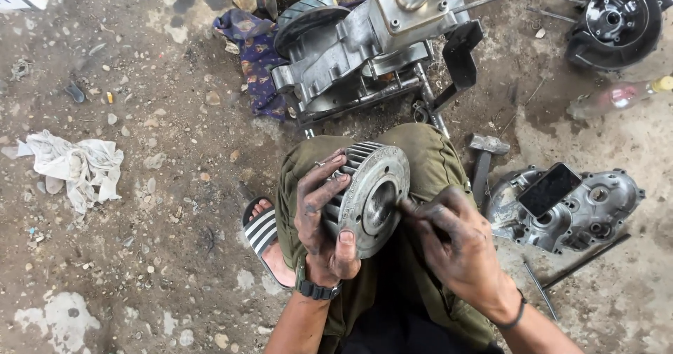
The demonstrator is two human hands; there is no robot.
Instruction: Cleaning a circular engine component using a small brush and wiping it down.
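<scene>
Left hand (324,217), black with grease, grips a finned metal cylinder (369,194) propped on the person's knee, thumb on its flat round face, fingers wrapped over the fins. Right hand (452,238) closed, fingertips pressed at the cylinder's right rim beside the bore; whether it pinches a small tool cannot be told. Olive trousers (427,165) under both. Striped sandal (261,229) on the dirt floor (161,186) just left of the knee. Right of the knee: hammer (485,156), then a grey engine cover (582,210) with a dark phone (549,188) lying on it, thin rods near it. White rag (76,166) well off toward the floor's left edge. Farther ahead, an engine block (364,45) on a patterned cloth (256,56). Far right corner: round black housing (617,21), plastic bottle (617,96) below it.
</scene>
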